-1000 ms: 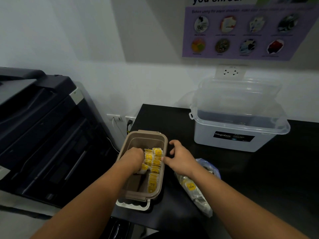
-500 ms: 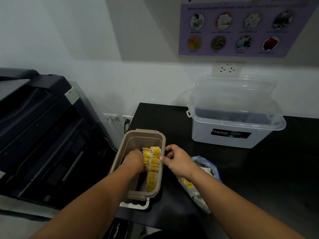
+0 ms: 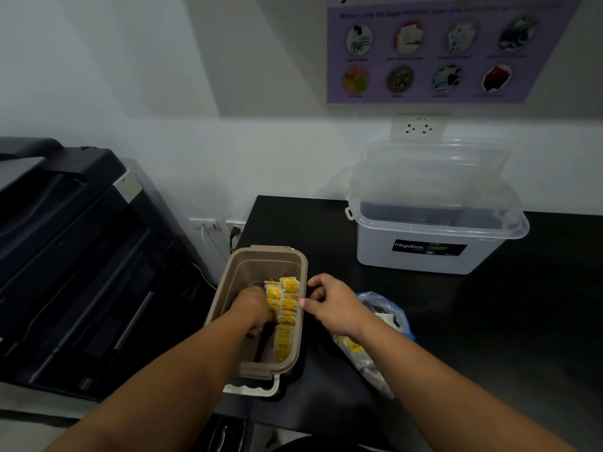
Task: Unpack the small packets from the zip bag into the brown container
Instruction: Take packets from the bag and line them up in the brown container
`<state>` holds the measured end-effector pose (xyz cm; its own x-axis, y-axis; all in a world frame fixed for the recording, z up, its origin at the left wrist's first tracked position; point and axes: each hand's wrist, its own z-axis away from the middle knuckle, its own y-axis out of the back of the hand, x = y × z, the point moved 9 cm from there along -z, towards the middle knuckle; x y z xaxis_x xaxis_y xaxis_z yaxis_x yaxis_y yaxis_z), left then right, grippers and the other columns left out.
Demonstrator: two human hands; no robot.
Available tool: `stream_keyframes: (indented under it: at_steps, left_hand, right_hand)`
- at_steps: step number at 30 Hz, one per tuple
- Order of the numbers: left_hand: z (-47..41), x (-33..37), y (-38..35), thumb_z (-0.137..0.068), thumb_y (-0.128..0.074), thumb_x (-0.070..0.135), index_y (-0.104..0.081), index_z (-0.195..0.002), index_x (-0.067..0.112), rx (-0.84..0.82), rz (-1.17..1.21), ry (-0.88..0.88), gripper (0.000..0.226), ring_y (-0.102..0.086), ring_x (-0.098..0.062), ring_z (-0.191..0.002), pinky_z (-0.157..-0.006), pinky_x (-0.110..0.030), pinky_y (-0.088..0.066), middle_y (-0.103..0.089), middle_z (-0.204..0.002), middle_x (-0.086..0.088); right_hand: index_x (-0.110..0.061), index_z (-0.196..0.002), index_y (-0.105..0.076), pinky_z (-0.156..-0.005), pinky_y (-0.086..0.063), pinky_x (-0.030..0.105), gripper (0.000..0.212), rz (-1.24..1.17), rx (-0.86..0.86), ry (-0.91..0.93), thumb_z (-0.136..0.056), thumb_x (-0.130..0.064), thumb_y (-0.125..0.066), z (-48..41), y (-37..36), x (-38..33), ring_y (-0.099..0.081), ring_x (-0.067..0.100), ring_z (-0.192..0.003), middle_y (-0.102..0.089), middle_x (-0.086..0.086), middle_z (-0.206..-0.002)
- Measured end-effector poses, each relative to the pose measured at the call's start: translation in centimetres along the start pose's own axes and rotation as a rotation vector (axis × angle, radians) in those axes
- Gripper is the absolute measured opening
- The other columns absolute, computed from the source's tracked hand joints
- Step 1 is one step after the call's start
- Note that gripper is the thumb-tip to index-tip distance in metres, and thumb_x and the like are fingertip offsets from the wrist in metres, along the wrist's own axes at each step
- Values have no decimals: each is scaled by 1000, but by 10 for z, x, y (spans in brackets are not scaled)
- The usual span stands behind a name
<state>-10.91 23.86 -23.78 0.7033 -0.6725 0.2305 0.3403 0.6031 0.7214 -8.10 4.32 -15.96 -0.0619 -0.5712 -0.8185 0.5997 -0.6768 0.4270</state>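
The brown container (image 3: 261, 256) stands open at the black table's left edge. A row of small yellow packets (image 3: 287, 309) stands along its right inner wall. My left hand (image 3: 253, 309) is inside the container with its fingers curled down against the packets; its fingertips are hidden. On the container's right rim, my right hand (image 3: 336, 305) pinches the wall between thumb and fingers. The clear zip bag (image 3: 386, 313) lies on the table to the right, partly under my right wrist. One yellow packet (image 3: 354, 346) shows through it.
A cream lid (image 3: 257, 390) lies under the container's near end. A translucent Megabox tub (image 3: 424, 256) with its lid ajar stands at the back right. A large dark printer (image 3: 71, 256) fills the left, beyond the black table (image 3: 489, 321).
My left hand has shifted slightly along the row of packets inside the container. The right hand has stayed at the right rim.
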Motion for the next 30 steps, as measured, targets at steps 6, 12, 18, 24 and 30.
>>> stream_keyframes:
  at_steps: [6, 12, 18, 24, 30]
  left_hand:
    - [23, 24, 34, -94, -66, 12, -68, -113, 6, 76, -412, -100, 21, -72, -27, -98, -81, -35, -60, -73, -99, -11]
    - [82, 81, 78, -94, -69, 25, -59, -114, 22, 280, -176, -316, 22, -67, -15, -93, -82, -29, -56, -67, -105, -1]
    - [147, 157, 32, -92, -73, 20, -68, -106, 24, 250, 91, -747, 15, -60, 4, -73, -75, -18, -52, -69, -88, 10]
    - [123, 191, -51, -96, -65, 28, -71, -107, 30, 83, -112, -717, 12, -66, -8, -89, -86, -32, -57, -69, -99, 7]
    - [97, 193, -78, -96, -62, 34, -73, -101, 28, 73, -416, -573, 13, -67, -18, -88, -85, -40, -59, -69, -100, 1]
  right_hand:
    - [-22, -127, -57, -75, -51, 21, 29, -63, 57, 36, -99, -19, -66, 9, 27, 9, -67, 8, -84, -69, -2, -94]
    - [-27, -108, -65, -71, -52, 24, 18, -52, 179, 55, -99, -12, -63, 25, 81, 28, -66, 9, -79, -69, -1, -95]
    - [-34, -103, -66, -71, -48, 18, 14, 244, 248, -25, -98, -21, -65, 41, 119, 69, -63, 0, -84, -67, -12, -96]
    - [-33, -105, -68, -78, -55, 27, 12, 501, 79, -150, -100, -27, -59, 38, 103, 106, -64, 5, -84, -67, -10, -96]
    - [-30, -105, -69, -77, -56, 34, 18, 654, 32, -159, -102, -35, -51, 35, 94, 117, -64, 13, -83, -67, -4, -97]
